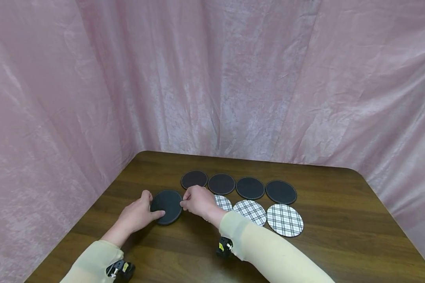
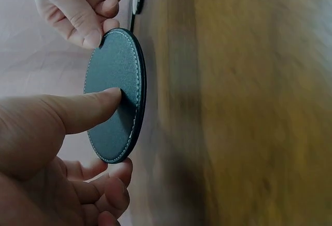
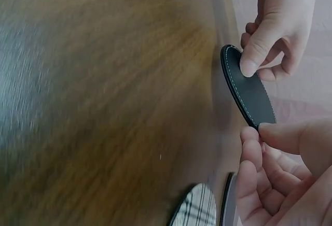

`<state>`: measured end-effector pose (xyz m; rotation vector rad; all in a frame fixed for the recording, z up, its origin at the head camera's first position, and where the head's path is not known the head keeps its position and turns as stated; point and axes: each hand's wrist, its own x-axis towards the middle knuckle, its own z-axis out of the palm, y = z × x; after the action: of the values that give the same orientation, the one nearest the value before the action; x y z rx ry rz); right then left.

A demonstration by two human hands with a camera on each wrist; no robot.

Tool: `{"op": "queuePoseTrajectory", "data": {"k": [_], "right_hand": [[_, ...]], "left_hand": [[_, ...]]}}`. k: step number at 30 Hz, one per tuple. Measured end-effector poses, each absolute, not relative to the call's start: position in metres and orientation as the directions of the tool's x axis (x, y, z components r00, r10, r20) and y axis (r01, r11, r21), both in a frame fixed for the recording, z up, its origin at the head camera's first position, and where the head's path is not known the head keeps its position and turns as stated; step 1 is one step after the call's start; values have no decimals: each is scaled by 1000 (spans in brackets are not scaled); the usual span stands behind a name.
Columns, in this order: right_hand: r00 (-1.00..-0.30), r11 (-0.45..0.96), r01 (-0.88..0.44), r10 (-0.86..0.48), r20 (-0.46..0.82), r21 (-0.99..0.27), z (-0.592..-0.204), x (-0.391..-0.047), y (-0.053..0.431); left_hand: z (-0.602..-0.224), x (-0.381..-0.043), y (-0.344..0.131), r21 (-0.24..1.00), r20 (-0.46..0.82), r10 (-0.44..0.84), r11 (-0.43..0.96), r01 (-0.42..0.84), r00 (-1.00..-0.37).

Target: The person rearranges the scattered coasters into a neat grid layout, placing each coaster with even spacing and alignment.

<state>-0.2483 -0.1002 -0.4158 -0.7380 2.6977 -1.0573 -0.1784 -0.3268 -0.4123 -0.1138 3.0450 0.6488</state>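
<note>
A round black leather coaster (image 1: 167, 205) with pale stitching round its rim is held up between both hands, tilted, at the left of the table. My left hand (image 1: 137, 212) grips its left side, thumb (image 2: 98, 109) across the top face and fingers beneath. At the opposite edge, my right hand (image 1: 200, 202) pinches the rim between thumb (image 3: 282, 135) and forefinger, its other fingers curled. Seen from the left wrist, the coaster (image 2: 116, 70) shows a thick dark edge. Partly behind the right hand lies a plaid coaster (image 1: 224, 202).
Several dark round coasters (image 1: 250, 188) lie in a back row on the wooden table (image 1: 340, 220). Before them, white-and-black plaid coasters (image 1: 285, 221) form another row, partly covered by the right hand and forearm. Pink curtains (image 1: 233, 78) hang behind the table and at its sides.
</note>
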Motion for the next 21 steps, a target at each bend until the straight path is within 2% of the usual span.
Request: {"op": "queuePoseTrajectory", "data": {"k": [21], "right_hand": [[-905, 749, -375, -422, 43, -546, -420, -266, -81]], "left_hand": [[-422, -209, -301, 360, -63, -41, 931, -61, -997]]}}
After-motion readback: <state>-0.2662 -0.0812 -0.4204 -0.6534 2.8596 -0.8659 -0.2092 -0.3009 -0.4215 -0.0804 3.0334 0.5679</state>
